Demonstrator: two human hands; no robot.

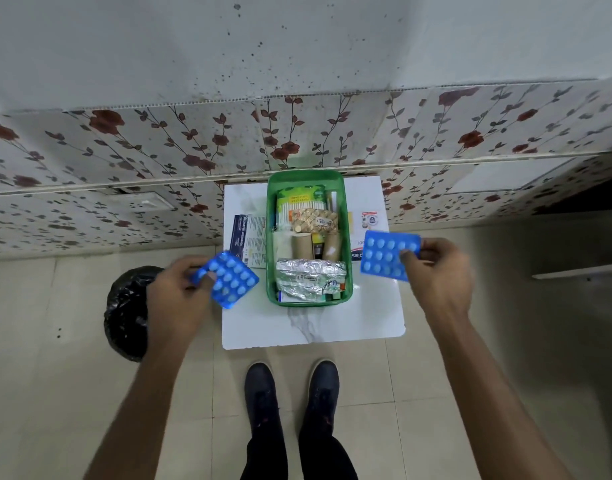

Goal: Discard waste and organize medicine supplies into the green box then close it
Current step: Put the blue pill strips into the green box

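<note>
The open green box (272,237) stands on a small white table (332,327), packed with cotton swabs, a gold strip, cardboard rolls and silver blister packs (309,277). My left hand (179,292) grips one blue blister pack (230,280) by its left edge, held left of the box. To the right of the box, my right hand (436,271) pinches a second blue blister pack (384,254) by its right edge. Both packs show rows of pale blue tablets. No lid is visible.
A bin lined with a black bag (127,313) stands on the floor left of the table, partly behind my left hand. A blue-and-white medicine carton (249,240) lies left of the box, another printed pack (361,233) right of it. Floral wall behind; my shoes below.
</note>
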